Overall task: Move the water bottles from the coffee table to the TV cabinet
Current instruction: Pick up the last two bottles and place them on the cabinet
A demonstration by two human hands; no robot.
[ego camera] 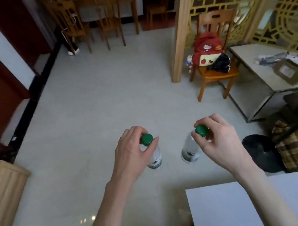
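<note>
Two bare forearms come up from six o'clock, no sleeves, no watch or bracelet on either wrist. Left hand (133, 154) at eleven o'clock, right hand (217, 142) at one o'clock: slender fingers, short nails, no rings showing.

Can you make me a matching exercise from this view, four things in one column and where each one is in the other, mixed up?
Column one:
1. left bottle
2. right bottle
3. red backpack
4. white table

Column two:
A. on the wooden chair by the lattice screen
B. held by its green cap in the right hand
C. bottom right, under the right forearm
D. held by its green cap in the left hand

Pairs: 1-D, 2-B, 3-A, 4-C
</note>
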